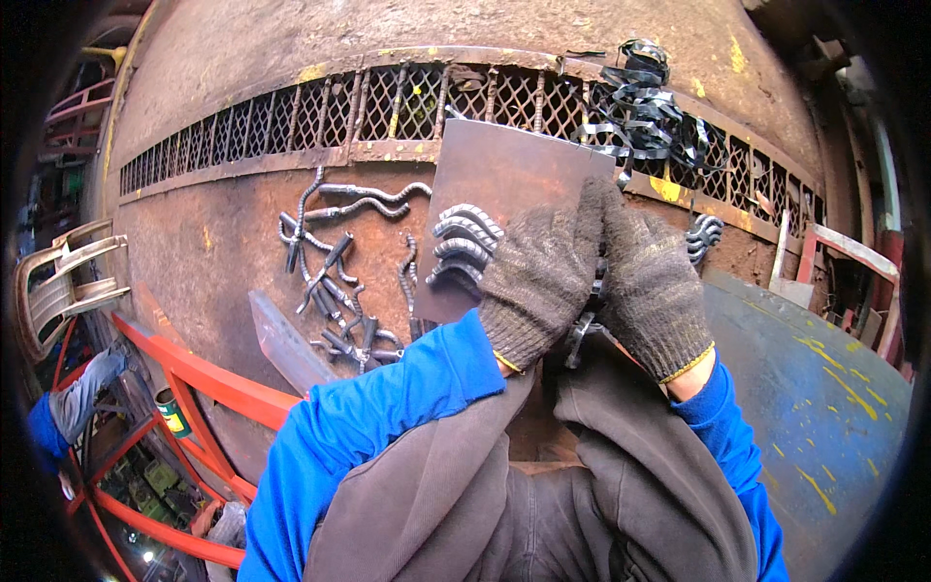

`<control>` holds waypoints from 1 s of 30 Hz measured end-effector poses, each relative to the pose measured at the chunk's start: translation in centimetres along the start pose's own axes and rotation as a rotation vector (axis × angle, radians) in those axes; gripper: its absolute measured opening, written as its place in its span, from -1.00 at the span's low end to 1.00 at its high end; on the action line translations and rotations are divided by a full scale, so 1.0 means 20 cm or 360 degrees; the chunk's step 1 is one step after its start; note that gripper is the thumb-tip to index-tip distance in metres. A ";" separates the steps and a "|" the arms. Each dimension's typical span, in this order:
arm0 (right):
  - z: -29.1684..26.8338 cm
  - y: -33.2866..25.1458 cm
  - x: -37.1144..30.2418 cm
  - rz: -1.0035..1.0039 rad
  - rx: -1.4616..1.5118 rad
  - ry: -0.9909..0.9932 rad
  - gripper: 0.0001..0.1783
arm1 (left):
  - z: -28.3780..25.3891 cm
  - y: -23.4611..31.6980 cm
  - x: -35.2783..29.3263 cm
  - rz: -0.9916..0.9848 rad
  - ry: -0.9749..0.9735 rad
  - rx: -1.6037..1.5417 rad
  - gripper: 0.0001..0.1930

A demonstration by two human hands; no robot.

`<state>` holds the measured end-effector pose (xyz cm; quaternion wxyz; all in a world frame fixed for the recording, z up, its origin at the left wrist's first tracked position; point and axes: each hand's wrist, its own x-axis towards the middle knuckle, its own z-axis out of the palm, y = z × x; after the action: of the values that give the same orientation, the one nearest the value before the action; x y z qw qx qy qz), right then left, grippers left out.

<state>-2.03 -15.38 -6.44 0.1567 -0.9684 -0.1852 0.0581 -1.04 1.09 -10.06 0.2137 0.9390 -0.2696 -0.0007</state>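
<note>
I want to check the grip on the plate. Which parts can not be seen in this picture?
Head view only:
- Lower edge of the plate: covered by the left hand and right hand.
- Fingertips and palms: turned away, behind the gloves.
- Dark metal piece under the hands: mostly hidden, kind unclear.
- Bent rebar hooks: whether fixed to the plate cannot be told.
- Floor under the red frame: dark, cut by the rim.

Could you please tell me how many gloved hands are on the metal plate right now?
2: the left hand grips the metal plate at its lower middle, and the right hand grips its lower right edge, touching the left. No others show.
</note>
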 end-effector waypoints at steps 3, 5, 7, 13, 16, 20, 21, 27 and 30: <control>-0.08 -0.02 0.02 -0.0055 0.0222 -0.0070 -0.15 | -0.06 0.00 -0.03 -0.0012 0.0026 0.0042 -0.29; -0.20 0.04 0.03 -0.0041 0.0518 -0.0154 0.13 | -0.03 -0.02 -0.01 0.0052 0.0017 0.0099 -0.23; -0.26 0.16 0.00 -0.0035 0.0826 -0.0257 0.15 | -0.06 -0.01 0.01 0.0077 -0.0057 0.0100 -0.14; -0.05 0.40 -0.06 0.1213 0.1393 0.0060 -0.44 | -0.09 0.02 0.03 0.0051 -0.0037 0.0003 -0.36; 0.12 0.37 -0.05 0.1445 0.2158 -0.0016 -0.35 | -0.12 0.03 0.04 0.0015 -0.0065 -0.0013 -0.43; 0.35 0.43 -0.08 0.0794 0.1332 -0.0270 -0.46 | -0.11 0.02 0.05 0.0067 -0.0152 -0.0041 -0.34; 0.38 0.42 -0.08 0.0602 0.1110 -0.0192 -0.52 | -0.11 0.02 0.05 0.0062 -0.0169 -0.0023 -0.33; 0.43 0.38 -0.20 0.0236 0.1122 0.0059 -0.48 | -0.13 0.02 0.04 0.0089 -0.0190 -0.0056 -0.18; 0.37 0.30 -0.27 0.0345 0.1337 -0.0119 -0.54 | -0.14 0.02 0.04 0.0156 -0.0165 -0.0071 -0.21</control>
<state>-6.31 -20.72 -15.13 0.5234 -0.8316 -0.0484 0.1794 -0.19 1.52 -7.23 0.2200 0.9184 -0.3259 -0.0449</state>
